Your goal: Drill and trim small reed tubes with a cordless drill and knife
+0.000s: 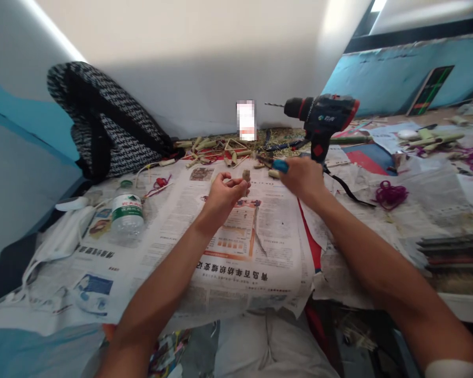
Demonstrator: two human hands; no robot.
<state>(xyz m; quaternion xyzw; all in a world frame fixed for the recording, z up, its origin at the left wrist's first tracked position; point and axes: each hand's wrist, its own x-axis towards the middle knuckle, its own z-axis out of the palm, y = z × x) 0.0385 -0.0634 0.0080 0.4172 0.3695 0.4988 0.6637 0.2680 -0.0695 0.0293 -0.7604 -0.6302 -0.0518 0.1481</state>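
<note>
Over the middle of the newspaper, my left hand [229,190] pinches a short brownish piece [246,177], perhaps bamboo, upright between thumb and fingers. My right hand [302,178] is wrapped round a blue-handled tool [279,166]. Its dark metal end points left, away from my fist; blur keeps me from telling its exact kind. A small gap separates the tool from the piece. Just behind my right hand stands a cordless drill [325,118], its bit pointing left. Cut bamboo pieces [236,153] and shavings lie along the wall beyond both hands.
Newspaper [169,262] covers the table. To the left are a plastic bottle [126,212], a white mask [65,231] and a patterned bag [114,121]. A lit phone [246,121] leans on the wall. Purple cord [392,194] and dark strips [453,249] lie at right.
</note>
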